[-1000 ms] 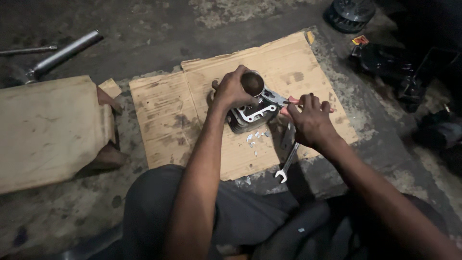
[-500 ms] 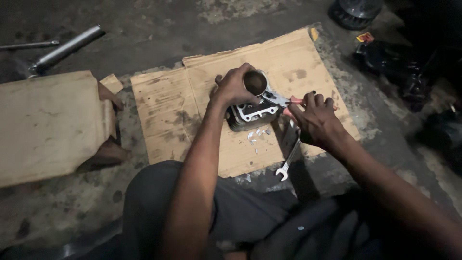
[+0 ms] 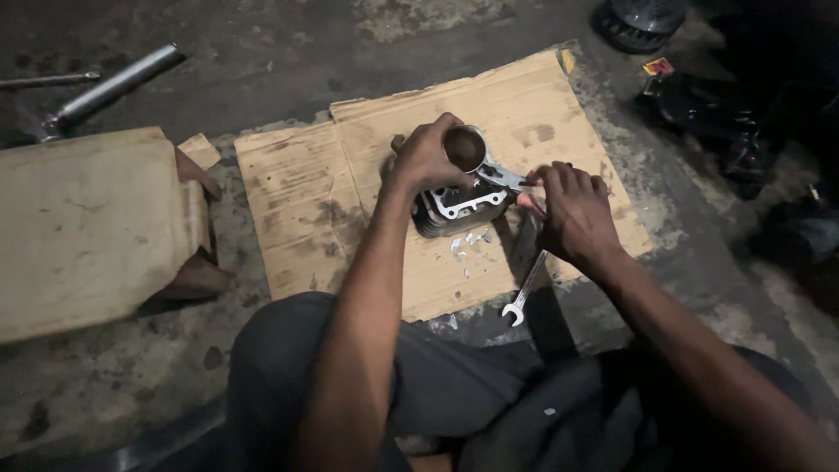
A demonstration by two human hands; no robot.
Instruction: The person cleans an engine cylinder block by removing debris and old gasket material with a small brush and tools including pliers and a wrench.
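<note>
Engine cylinder [image 3: 454, 205], on cardboard [image 3: 297, 201]: left hand [image 3: 424, 157] clamped round its sleeve; right hand [image 3: 572, 214] gripping pliers [image 3: 507, 179] at gasket face. Best braced firmly, scraped flat. Spanner [image 3: 524, 293] beside

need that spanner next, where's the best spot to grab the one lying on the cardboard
Probably the bare middle of the spanner's shank, coming from above. It lies flat on the cardboard's near edge, open jaw toward the person, far end tucked under the right hand. Pinch across its narrow sides; the shank is slim and lies flat. The left hand is busy on the cylinder.
</note>
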